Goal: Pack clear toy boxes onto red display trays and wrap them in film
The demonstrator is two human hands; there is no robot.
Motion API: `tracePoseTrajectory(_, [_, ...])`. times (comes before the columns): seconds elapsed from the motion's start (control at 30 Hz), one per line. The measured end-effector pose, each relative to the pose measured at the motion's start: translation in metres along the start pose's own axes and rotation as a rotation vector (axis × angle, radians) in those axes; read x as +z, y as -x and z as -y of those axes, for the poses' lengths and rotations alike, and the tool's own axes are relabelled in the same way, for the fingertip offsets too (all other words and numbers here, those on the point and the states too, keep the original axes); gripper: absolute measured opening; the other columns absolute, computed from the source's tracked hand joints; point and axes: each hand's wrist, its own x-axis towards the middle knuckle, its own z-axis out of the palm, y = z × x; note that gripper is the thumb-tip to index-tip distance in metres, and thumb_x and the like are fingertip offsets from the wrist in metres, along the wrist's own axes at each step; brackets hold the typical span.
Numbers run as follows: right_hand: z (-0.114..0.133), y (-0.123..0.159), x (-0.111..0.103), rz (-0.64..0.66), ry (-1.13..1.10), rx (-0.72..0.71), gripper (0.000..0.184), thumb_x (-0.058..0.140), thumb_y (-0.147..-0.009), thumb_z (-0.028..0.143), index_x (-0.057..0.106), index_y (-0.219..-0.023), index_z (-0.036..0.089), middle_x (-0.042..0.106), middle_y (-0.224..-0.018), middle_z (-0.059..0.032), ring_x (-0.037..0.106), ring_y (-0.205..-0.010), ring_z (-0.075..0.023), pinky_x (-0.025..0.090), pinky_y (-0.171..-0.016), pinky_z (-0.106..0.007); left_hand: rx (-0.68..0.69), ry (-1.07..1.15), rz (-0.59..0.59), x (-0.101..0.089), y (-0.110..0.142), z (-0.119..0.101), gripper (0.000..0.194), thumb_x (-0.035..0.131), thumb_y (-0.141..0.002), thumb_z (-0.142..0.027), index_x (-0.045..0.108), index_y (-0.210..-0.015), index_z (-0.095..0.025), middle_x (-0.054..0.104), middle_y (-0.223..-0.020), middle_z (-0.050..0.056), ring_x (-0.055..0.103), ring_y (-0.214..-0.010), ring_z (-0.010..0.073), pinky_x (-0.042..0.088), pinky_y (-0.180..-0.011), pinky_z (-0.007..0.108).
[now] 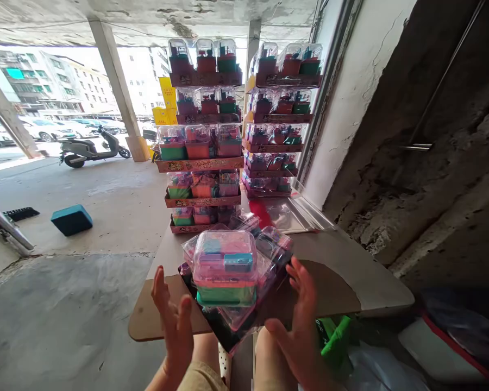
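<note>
Both of my hands are raised at the table's front edge, apart from each other, with nothing in them. My left hand is to the left of a plastic box with a clear pink lid and a green base; its fingers are spread. On the other side, my right hand has its thumb and fingers wide apart. The box rests on a dark tray wrapped in clear film, which lies slanted and juts over the table edge. More film-covered items lie behind the box on that tray.
Tall stacks of cardboard trays holding lidded boxes stand at the table's back. Clear plastic sheets lie at the right rear of the table. A blue block and a scooter are on the floor to the left.
</note>
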Motion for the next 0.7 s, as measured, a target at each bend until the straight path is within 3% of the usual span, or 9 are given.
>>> tracePoseTrajectory(0.07, [0.016,-0.049,-0.001,0.201,-0.076,-0.129,0.108,0.069,-0.063,0.062,0.013,-0.146,0.025,0.031,-0.147,-0.0156,0.031,-0.134,-0.0347,0.031,-0.103,-0.055,0.188,-0.041,0.099,0.007,0.035,-0.018,0.076,0.045,-0.083,-0.058,0.013,-0.146,-0.031,0.013,-0.155,0.006,0.011,-0.143,0.0299,0.018,-0.115,0.050])
tracePoseTrajectory(0.1, [0.024,-0.068,0.001,0.337,-0.111,-0.123,0.109,0.073,-0.062,0.058,0.012,-0.147,0.026,0.035,-0.145,-0.0144,0.033,-0.133,-0.0332,0.034,-0.102,-0.053,0.227,-0.075,0.133,0.012,0.048,-0.024,0.079,0.046,-0.082,-0.059,0.010,-0.147,-0.032,0.009,-0.156,0.005,0.010,-0.143,0.0304,0.020,-0.114,0.050])
tracePoseTrajectory(0.2, [0.040,-0.106,0.009,0.673,-0.212,-0.009,0.106,0.078,-0.061,0.042,0.017,-0.146,0.026,0.047,-0.135,-0.0114,0.049,-0.120,-0.0283,0.042,-0.097,-0.045,0.241,-0.197,0.157,0.024,0.066,-0.029,0.090,0.057,-0.078,-0.053,0.003,-0.147,-0.032,0.001,-0.156,0.007,0.009,-0.143,0.0330,0.026,-0.111,0.052])
tracePoseTrajectory(0.27, [0.040,-0.124,0.014,0.763,-0.288,0.083,0.099,0.079,-0.061,0.035,0.025,-0.143,0.026,0.054,-0.126,-0.0091,0.057,-0.107,-0.0239,0.046,-0.090,-0.038,0.224,-0.257,0.131,0.030,0.064,-0.027,0.093,0.063,-0.077,-0.039,0.002,-0.147,-0.032,0.001,-0.156,0.009,0.010,-0.142,0.0347,0.027,-0.110,0.055])
tracePoseTrajectory(0.43, [0.004,-0.189,0.035,0.524,-0.470,0.158,0.093,0.079,-0.059,0.028,0.031,-0.139,0.030,0.062,-0.107,-0.0017,0.060,-0.087,-0.0160,0.049,-0.077,-0.027,0.170,-0.296,0.203,0.036,0.062,-0.019,0.087,0.059,-0.077,-0.014,0.010,-0.147,-0.031,0.005,-0.156,0.010,0.015,-0.141,0.0340,0.030,-0.108,0.055])
tracePoseTrajectory(0.6, [-0.036,-0.239,0.054,0.605,-0.425,0.198,0.089,0.083,-0.051,0.026,0.046,-0.132,0.026,0.064,-0.104,-0.0017,0.059,-0.090,-0.0173,0.049,-0.079,-0.029,0.307,-0.315,0.232,0.040,0.083,-0.005,0.085,0.058,-0.075,-0.009,0.017,-0.146,-0.032,0.008,-0.157,0.007,0.015,-0.141,0.0337,0.027,-0.109,0.058])
tracePoseTrajectory(0.7, [-0.052,-0.246,0.041,0.431,-0.313,0.283,0.066,0.074,-0.067,0.039,0.052,-0.128,0.028,0.065,-0.110,-0.0069,0.061,-0.094,-0.0207,0.049,-0.077,-0.035,0.297,-0.354,0.195,0.038,0.093,0.009,0.090,0.060,-0.076,-0.015,0.007,-0.148,-0.028,0.001,-0.157,0.009,0.014,-0.141,0.0359,0.029,-0.108,0.058])
